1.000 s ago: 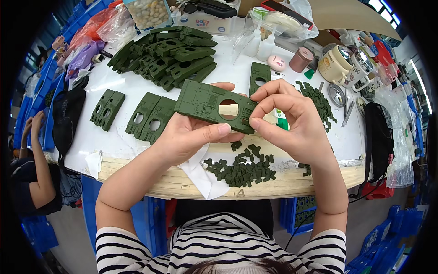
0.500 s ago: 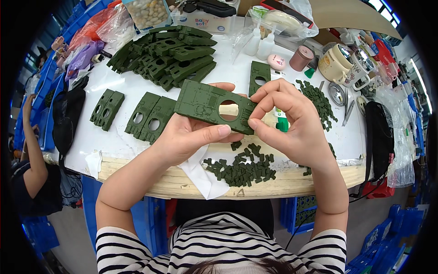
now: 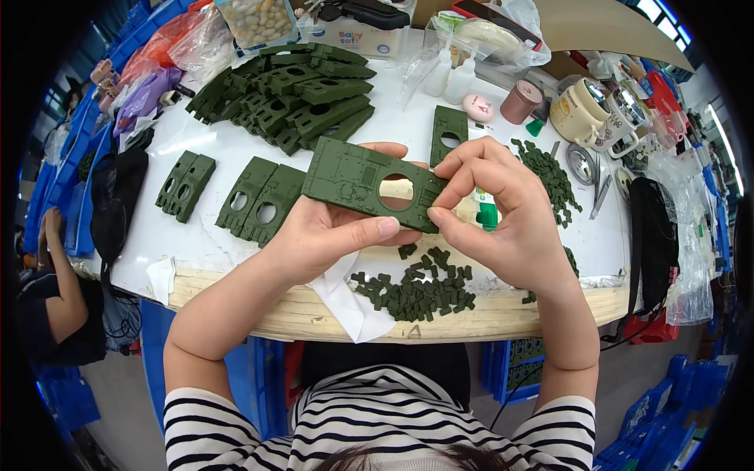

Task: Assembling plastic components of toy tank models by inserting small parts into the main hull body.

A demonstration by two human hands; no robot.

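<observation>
A dark green plastic toy tank hull (image 3: 342, 173) with a large round hole is held up over the front of the table, tilted slightly down to the right. My left hand (image 3: 318, 239) grips it from below, thumb along the near edge and fingers behind. At its right end my right hand (image 3: 506, 208) pinches with thumb and fingers closed against the edge; whether a small part sits between the fingertips is hidden. Beneath lies a heap of small green plastic parts (image 3: 424, 290). Two more hulls (image 3: 255, 196) lie side by side to the left.
A large pile of green hulls (image 3: 306, 102) covers the back left. Another pair (image 3: 184, 188) lies farther left, and a single hull (image 3: 448, 125) beyond my right hand. More small parts (image 3: 550, 177), tweezers (image 3: 602, 192) and mugs (image 3: 577, 110) are at the right. A white cloth (image 3: 353, 310) hangs over the front edge.
My hands and the hull keep almost the same pose; the whole view shifts very slightly. At the far left, another person's arm has lowered.
</observation>
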